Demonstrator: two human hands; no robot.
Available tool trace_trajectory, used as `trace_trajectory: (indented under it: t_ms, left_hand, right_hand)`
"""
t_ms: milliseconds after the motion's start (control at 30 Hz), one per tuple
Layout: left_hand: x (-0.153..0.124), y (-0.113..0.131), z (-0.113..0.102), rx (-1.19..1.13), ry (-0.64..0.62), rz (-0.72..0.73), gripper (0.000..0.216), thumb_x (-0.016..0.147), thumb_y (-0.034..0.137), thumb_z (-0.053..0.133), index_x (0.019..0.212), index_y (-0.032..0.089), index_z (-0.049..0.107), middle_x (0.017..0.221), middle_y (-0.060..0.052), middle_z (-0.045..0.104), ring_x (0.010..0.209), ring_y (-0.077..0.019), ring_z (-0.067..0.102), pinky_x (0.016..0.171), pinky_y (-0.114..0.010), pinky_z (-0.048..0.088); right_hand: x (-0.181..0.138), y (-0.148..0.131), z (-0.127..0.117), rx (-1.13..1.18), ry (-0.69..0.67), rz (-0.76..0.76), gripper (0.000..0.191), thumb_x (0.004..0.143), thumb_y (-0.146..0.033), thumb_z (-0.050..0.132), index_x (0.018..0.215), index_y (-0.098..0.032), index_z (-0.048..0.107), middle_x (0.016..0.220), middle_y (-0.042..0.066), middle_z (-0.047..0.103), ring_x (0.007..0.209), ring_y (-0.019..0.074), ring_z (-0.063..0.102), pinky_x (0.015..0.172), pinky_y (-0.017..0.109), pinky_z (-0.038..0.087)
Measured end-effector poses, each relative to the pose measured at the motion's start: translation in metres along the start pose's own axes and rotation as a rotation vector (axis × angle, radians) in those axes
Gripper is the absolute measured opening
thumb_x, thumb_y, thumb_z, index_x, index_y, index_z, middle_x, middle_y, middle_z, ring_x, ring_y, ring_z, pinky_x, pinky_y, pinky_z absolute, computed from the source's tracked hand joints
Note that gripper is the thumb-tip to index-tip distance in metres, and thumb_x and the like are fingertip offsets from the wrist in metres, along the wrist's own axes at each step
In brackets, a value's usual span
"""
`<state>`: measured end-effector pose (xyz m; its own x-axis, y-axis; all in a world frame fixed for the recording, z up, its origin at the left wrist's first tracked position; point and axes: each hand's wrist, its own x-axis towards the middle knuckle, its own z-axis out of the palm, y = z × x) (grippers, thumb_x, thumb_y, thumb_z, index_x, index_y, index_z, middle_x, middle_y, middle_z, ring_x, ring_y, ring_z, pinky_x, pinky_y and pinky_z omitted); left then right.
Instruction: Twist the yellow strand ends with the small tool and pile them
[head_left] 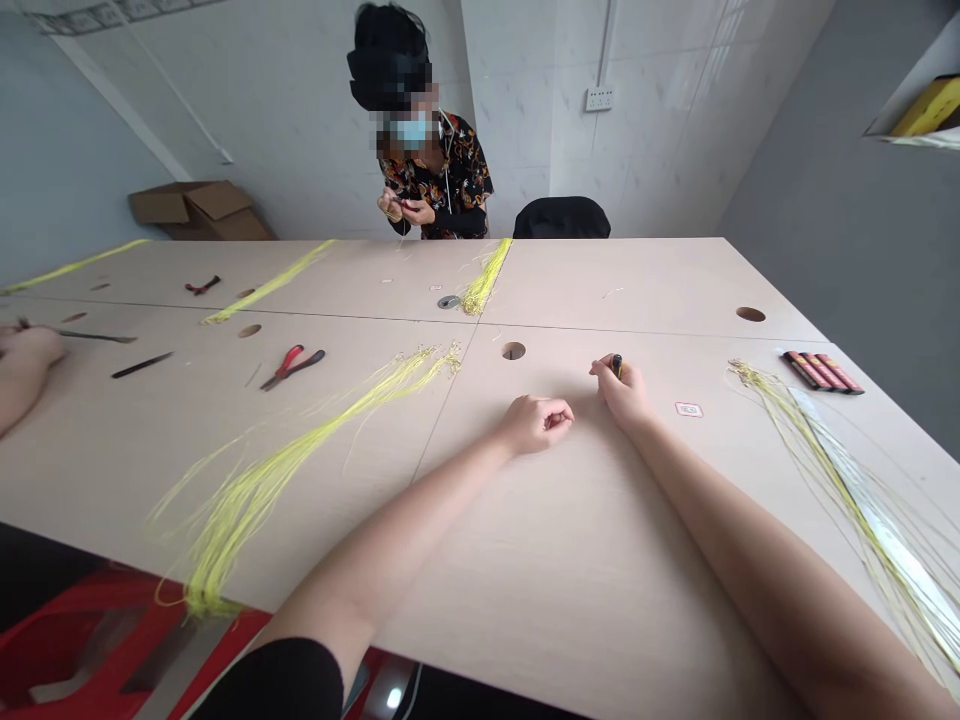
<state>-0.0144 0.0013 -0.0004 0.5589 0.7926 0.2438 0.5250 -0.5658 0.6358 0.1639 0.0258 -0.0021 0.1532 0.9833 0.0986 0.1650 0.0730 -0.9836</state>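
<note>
My left hand (534, 425) rests on the table with its fingers curled closed. Whatever is in it, if anything, is hidden by the fingers. To its right, my right hand (624, 398) is closed round a small tool with a black, rounded handle end (616, 364); its other end is out of sight in the hand. A gap separates the two hands. Left of my left hand lies a long bundle of thin yellow cords (300, 445), fanning out toward the table's front edge. A second bundle of yellowish cords (817, 445) lies to the right of my right arm.
Red-and-black pliers (291, 368) and a black stick (142, 365) lie left. Several red-and-black cylinders (821, 372) sit at right, near a small label (688, 410). The table has a round hole (514, 351). A co-worker (431, 165) stands opposite; another person's hand (30, 355) shows at far left.
</note>
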Motion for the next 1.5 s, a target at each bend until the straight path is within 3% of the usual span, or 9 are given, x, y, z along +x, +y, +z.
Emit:
trace_trajectory:
  t_ms: [300, 400, 533, 700, 833, 1067, 1300, 1500]
  left_hand:
    - [0.003, -0.004, -0.011, -0.056, 0.080, -0.067, 0.015, 0.076, 0.026, 0.053, 0.073, 0.017, 0.065, 0.057, 0.003, 0.057, 0.051, -0.0073, 0.046, 0.053, -0.019, 0.037]
    - [0.009, -0.017, -0.029, -0.007, 0.179, -0.157, 0.015, 0.073, 0.026, 0.054, 0.073, 0.017, 0.066, 0.060, 0.001, 0.061, 0.054, -0.0089, 0.049, 0.055, -0.020, 0.038]
    - [0.010, -0.041, -0.072, 0.160, 0.262, -0.378, 0.015, 0.069, 0.024, 0.055, 0.076, 0.018, 0.067, 0.070, -0.001, 0.067, 0.064, -0.0126, 0.057, 0.060, -0.022, 0.041]
    - [-0.011, -0.070, -0.135, 0.322, 0.034, -0.613, 0.020, 0.066, 0.034, 0.061, 0.079, 0.021, 0.068, 0.082, -0.001, 0.068, 0.068, -0.0145, 0.059, 0.058, -0.022, 0.040]
    - [-0.029, -0.084, -0.160, 0.386, -0.068, -0.721, 0.021, 0.059, 0.035, 0.068, 0.075, 0.021, 0.068, 0.083, -0.001, 0.070, 0.073, -0.0165, 0.062, 0.060, -0.021, 0.042]
    - [-0.025, -0.081, -0.146, 0.454, -0.126, -0.704, 0.006, 0.064, 0.023, 0.059, 0.068, 0.021, 0.063, 0.080, 0.001, 0.069, 0.078, -0.0163, 0.063, 0.064, -0.022, 0.042]
    - [-0.019, -0.073, -0.137, 0.693, -0.102, -0.761, 0.012, 0.067, 0.024, 0.058, 0.075, 0.023, 0.067, 0.081, -0.002, 0.069, 0.080, -0.0186, 0.063, 0.066, -0.024, 0.042]
    - [-0.024, -0.085, -0.140, 0.718, 0.047, -0.920, 0.018, 0.076, 0.030, 0.055, 0.085, 0.025, 0.070, 0.100, -0.007, 0.069, 0.090, -0.0250, 0.064, 0.068, -0.030, 0.046]
  right_hand:
    - [-0.001, 0.001, -0.002, -0.001, -0.001, 0.003, 0.027, 0.078, -0.042, 0.053, 0.064, -0.022, 0.044, 0.043, -0.006, 0.032, 0.040, 0.0095, 0.030, 0.041, 0.024, 0.024]
    - [0.001, 0.004, -0.002, 0.006, -0.011, 0.000, 0.031, 0.079, -0.047, 0.054, 0.065, -0.022, 0.043, 0.044, -0.006, 0.033, 0.041, 0.0099, 0.031, 0.041, 0.024, 0.025]
    - [0.002, 0.005, -0.001, 0.029, 0.005, -0.015, 0.039, 0.079, -0.050, 0.055, 0.060, -0.022, 0.036, 0.044, -0.005, 0.032, 0.042, 0.0094, 0.031, 0.041, 0.024, 0.025]
    - [0.005, 0.009, 0.000, 0.110, -0.004, -0.012, 0.041, 0.078, -0.053, 0.055, 0.062, -0.023, 0.034, 0.047, -0.006, 0.031, 0.042, 0.0092, 0.030, 0.042, 0.025, 0.025]
    - [0.008, 0.015, -0.001, 0.132, -0.033, -0.013, 0.040, 0.079, -0.052, 0.055, 0.063, -0.023, 0.033, 0.048, -0.006, 0.032, 0.042, 0.0091, 0.032, 0.043, 0.025, 0.026]
    - [0.007, 0.015, -0.003, 0.112, -0.069, -0.018, 0.040, 0.079, -0.049, 0.056, 0.061, -0.021, 0.034, 0.049, -0.006, 0.034, 0.043, 0.0080, 0.032, 0.043, 0.024, 0.026]
    - [0.001, 0.006, -0.003, 0.057, -0.081, -0.014, 0.038, 0.081, -0.044, 0.055, 0.061, -0.021, 0.033, 0.048, -0.006, 0.032, 0.043, 0.0082, 0.033, 0.045, 0.024, 0.026]
    - [-0.003, -0.004, -0.003, -0.032, -0.104, 0.013, 0.035, 0.081, -0.042, 0.054, 0.061, -0.021, 0.035, 0.047, -0.006, 0.032, 0.044, 0.0087, 0.031, 0.045, 0.024, 0.025]
